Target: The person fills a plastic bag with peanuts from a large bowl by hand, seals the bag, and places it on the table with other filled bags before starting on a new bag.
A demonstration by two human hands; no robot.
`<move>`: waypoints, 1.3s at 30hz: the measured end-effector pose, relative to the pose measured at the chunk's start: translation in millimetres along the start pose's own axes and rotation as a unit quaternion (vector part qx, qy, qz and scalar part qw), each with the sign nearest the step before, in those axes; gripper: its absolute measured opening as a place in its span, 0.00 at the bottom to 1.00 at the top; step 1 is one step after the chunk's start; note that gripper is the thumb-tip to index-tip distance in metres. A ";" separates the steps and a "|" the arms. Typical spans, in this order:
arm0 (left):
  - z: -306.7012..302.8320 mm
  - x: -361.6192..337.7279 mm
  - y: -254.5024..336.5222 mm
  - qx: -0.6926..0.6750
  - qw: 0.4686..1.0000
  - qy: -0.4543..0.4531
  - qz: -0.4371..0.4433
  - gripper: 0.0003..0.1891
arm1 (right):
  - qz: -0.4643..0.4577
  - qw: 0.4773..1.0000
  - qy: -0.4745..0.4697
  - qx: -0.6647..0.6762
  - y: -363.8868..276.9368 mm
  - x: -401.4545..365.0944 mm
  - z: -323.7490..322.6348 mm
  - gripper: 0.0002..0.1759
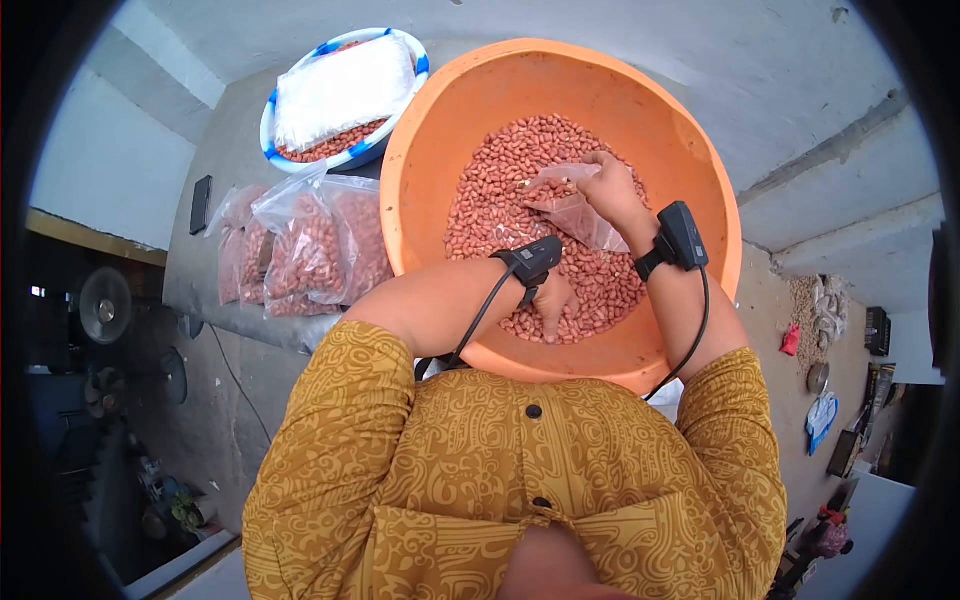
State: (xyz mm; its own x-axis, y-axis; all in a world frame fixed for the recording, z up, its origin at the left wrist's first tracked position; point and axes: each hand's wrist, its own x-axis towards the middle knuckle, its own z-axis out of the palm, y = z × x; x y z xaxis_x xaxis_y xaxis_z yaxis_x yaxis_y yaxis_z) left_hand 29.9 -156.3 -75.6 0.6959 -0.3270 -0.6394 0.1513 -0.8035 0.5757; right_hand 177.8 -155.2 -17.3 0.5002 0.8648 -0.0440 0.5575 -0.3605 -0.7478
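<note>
Head view: the left hand (552, 305) is dug into peanuts (490, 200) inside an orange basin (440, 130). Its fingers are buried, so I cannot tell its grip. The right hand (612, 185) pinches 1 small clear bag (578, 212) above the heap. The basin rests on a grey ledge (230, 130). Filled bags (300, 250) and a blue-rimmed bowl (275, 125) crowd the basin's left edge, and bare concrete (780, 70) lies to its right.

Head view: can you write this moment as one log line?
left hand: fingers in peanuts | right hand: holds clear bag | orange basin: holds peanuts | filled bags: beside basin
</note>
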 end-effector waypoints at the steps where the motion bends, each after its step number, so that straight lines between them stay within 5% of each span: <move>1: -0.6 3.0 -4.1 -0.019 0.999 -0.032 0.007 0.35 | 0.003 1.000 -0.002 0.000 0.4 0.4 -0.6 0.26; 6: -10.0 10.3 -29.5 -0.123 0.974 -0.186 0.041 0.32 | 0.018 0.999 -0.028 0.011 -4.3 -1.7 -4.3 0.26; 7: -12.8 -0.8 -35.2 -0.188 0.976 -0.093 0.054 0.19 | -0.010 1.000 -0.019 -0.003 -0.5 0.5 -2.8 0.25; 9: -28.3 -22.8 -48.1 -0.460 0.884 -0.074 -0.018 0.11 | -0.064 0.997 0.000 -0.031 10.7 4.5 2.3 0.23; 11: -43.3 -42.8 -65.4 -0.595 0.801 0.008 0.067 0.09 | -0.032 0.999 -0.016 -0.010 3.7 1.1 -1.7 0.25; 13: -52.8 -59.0 -76.9 -0.692 0.702 0.086 0.145 0.07 | -0.009 1.000 -0.025 0.002 0.4 -1.5 -2.1 0.26; 14: -54.0 -66.5 -76.6 -0.700 0.679 0.162 0.150 0.06 | -0.003 1.000 -0.028 0.002 0.2 -2.1 -1.4 0.26; 17: -61.8 -75.0 -72.4 -0.720 0.636 0.205 0.186 0.05 | -0.025 0.998 -0.041 -0.040 -9.2 -8.5 -2.2 0.26; 25: -67.6 -61.9 -57.4 -0.740 0.558 0.373 0.038 0.02 | -0.067 0.995 -0.071 -0.023 -20.3 -20.7 10.4 0.24; 29: -66.4 -62.0 -56.7 -0.752 0.506 0.413 0.088 0.05 | -0.078 0.993 -0.084 -0.026 -22.5 -22.7 19.3 0.24; 36: -70.7 -69.2 -55.1 -0.699 0.583 0.396 0.123 0.16 | -0.086 0.996 -0.003 0.009 -15.1 -12.0 8.9 0.24; 39: -71.4 -72.7 -60.4 -0.693 0.561 0.453 0.022 0.12 | -0.022 1.000 -0.011 -0.016 -26.5 -14.0 -5.5 0.26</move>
State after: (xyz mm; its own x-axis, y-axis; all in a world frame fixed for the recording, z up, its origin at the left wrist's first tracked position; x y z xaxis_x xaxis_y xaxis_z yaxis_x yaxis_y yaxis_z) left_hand 20.2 -48.5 -27.5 0.6964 0.5596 -0.4492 0.0840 0.5581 0.8255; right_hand 159.6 -159.7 6.8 0.4602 0.8874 -0.0251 0.6007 -0.3321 -0.7272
